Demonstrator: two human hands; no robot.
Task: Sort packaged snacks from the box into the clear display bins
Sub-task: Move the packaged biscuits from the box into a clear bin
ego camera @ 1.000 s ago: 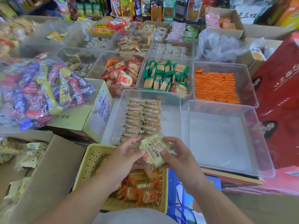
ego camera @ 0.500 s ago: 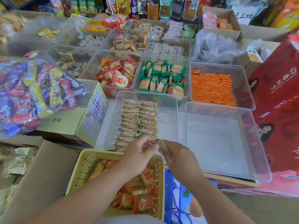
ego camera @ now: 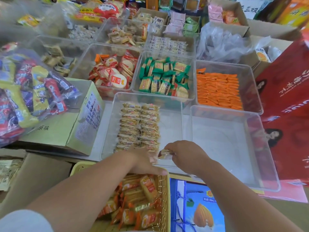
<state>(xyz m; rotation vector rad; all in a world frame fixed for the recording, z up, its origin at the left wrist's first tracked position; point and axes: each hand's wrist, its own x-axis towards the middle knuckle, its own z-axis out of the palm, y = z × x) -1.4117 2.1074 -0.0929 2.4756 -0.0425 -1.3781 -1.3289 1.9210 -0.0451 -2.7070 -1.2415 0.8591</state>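
The right hand (ego camera: 185, 154) pinches a small pale snack packet (ego camera: 164, 154) between thumb and curled fingers. It holds the packet over the near end of a clear display bin (ego camera: 170, 118), just right of the nearest packets inside. That bin holds two neat rows of the same kind of tan packets (ego camera: 139, 128) along its left half.

The left hand (ego camera: 143, 162) lies beside the packet at the bin's near rim, thumb stretched out over the far edge of a yellow basket (ego camera: 165, 198) and the other fingers reaching forward, loosely straight. Its fingertips are blurred, so it cannot be told whether they touch the packet. The basket sits nearest the person and holds orange-wrapped snacks (ego camera: 140, 201).

A second clear bin (ego camera: 225, 148) stands just right of the first on the tabletop. Behind them stand three more bins:
- one with round red-and-white crackers (ego camera: 113, 76)
- one with green-edged biscuit packs (ego camera: 165, 77)
- one with flat orange packets (ego camera: 217, 89)

Left of the first bin stands a pale green cardboard box (ego camera: 78, 124). A clear bag of mixed colourful sweets (ego camera: 30, 94) rests on its top. Red printed cartons (ego camera: 287, 97) lean at the right, and a blue carton with an almond picture (ego camera: 200, 211) lies beside the basket.
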